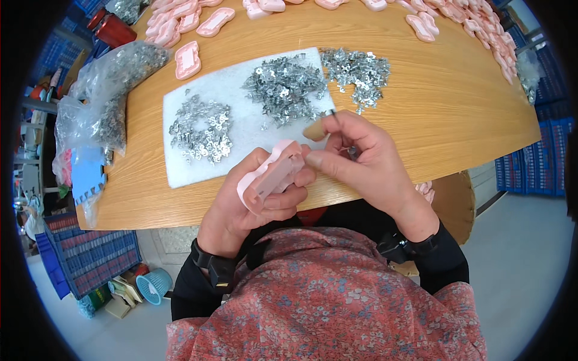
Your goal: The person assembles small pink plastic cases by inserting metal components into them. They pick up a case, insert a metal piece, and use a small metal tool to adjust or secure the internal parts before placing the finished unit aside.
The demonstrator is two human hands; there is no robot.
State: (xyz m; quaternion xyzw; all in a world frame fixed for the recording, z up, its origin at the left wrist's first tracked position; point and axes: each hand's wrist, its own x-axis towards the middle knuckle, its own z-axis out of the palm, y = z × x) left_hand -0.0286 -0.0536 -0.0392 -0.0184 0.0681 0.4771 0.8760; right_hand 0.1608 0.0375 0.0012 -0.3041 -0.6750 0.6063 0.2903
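Observation:
My left hand [265, 195] is wrapped round a pale pink plastic shell [274, 174] with a wavy rim, tilted so its recessed inside shows. My right hand [367, 159] is at the shell's upper end, the thumb tip touching or nearly touching it. A tan cover sits on one right fingertip. The other right fingers curl round something small and grey, mostly hidden; a thin dark tip sticks out above them. Beyond both hands lies a white padded mat [241, 144] bearing a looser heap of small silver metal pieces [201, 129] and a denser metal heap [286, 87].
Another metal heap [361, 72] lies right of the mat on the wooden table [445, 114]. Pink shells [188, 60] line the far edge, with a pile [481, 30] at far right. Clear bags of metal pieces [114, 90] and a red canister [111, 29] stand left. A blue basket [153, 286] is below.

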